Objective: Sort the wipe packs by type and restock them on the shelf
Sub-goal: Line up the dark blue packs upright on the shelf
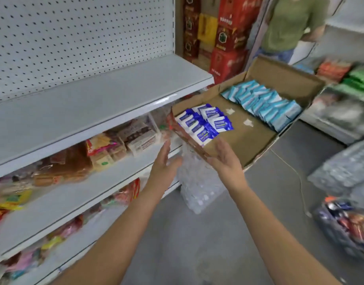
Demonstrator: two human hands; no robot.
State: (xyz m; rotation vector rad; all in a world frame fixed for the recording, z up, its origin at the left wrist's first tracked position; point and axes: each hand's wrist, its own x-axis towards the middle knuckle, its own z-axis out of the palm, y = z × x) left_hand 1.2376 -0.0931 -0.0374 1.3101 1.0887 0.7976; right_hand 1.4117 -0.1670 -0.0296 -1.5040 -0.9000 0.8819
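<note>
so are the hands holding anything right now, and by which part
Nothing is held. The left hand and right hand are open, fingers straight, near the box end with the blue packs.

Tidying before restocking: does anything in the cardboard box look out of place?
Two small white scraps lie on the cardboard box floor, between the dark blue packs and the light blue packs; they look like litter.

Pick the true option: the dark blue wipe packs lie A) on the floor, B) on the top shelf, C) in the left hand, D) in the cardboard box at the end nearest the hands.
D: the dark blue wipe packs lie in the cardboard box at its near end, just past the left hand and right hand, which hold nothing.
</note>
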